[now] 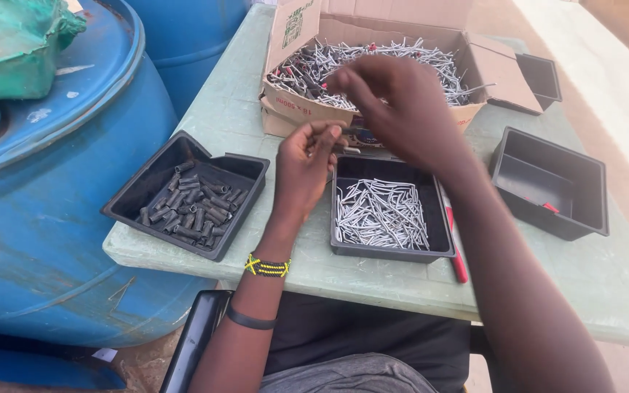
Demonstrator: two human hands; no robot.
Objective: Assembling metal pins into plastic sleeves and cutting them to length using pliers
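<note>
Both hands meet above the tabletop (pixel 242 124), just in front of the cardboard box of nails (pixel 373 62). The left hand (pixel 303 171) rises from a bent wrist, fingertips pinched on a small dark sleeve (pixel 340 145). The right hand (pixel 394 105) arches over it, fingers curled; whether it grips anything is unclear. Below sits a black tray of nails (pixel 384 211).

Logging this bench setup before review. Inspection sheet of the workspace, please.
Surface: pale green table, worn.
Job's things: cardboard box of metal pins with open flaps; middle black tray holding bent silver pins; left black tray of dark sleeves.
Clutter: two black trays at right, nearly bare; red pen.
Grippers: left hand pinching something small; right hand over the box front.
Cables: nothing seen.
Surroundings: blue barrels; green cloth on top.
</note>
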